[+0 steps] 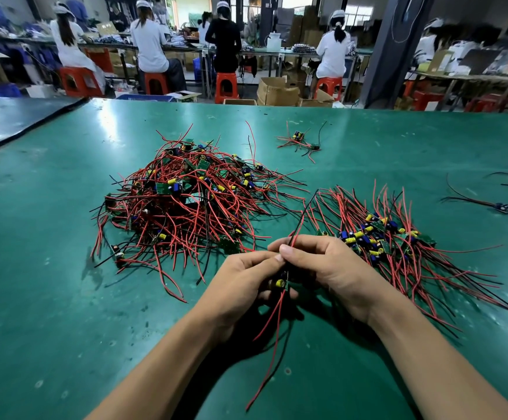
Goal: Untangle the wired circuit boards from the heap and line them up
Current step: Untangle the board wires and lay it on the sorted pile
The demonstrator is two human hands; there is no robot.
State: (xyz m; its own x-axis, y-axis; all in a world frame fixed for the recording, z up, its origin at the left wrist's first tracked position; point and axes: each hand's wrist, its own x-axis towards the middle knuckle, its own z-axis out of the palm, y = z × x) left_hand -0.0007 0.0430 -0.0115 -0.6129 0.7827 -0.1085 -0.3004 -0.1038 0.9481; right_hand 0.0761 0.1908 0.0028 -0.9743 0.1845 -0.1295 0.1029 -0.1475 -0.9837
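A tangled heap (183,201) of small green circuit boards with red and black wires lies on the green table, left of centre. To its right, a row of lined-up boards (380,237) has its wires fanned out both ways. Between them, above the table, my left hand (240,286) and my right hand (322,262) together hold one wired board (281,283) with a yellow capacitor. My right fingers pinch its upper wires; its lower red and black wires hang down toward me.
A small cluster of wired boards (301,142) lies farther back. More loose boards (501,206) sit at the right edge. The green table (49,298) meets a dark mat at far left. Several seated workers on red stools fill the background.
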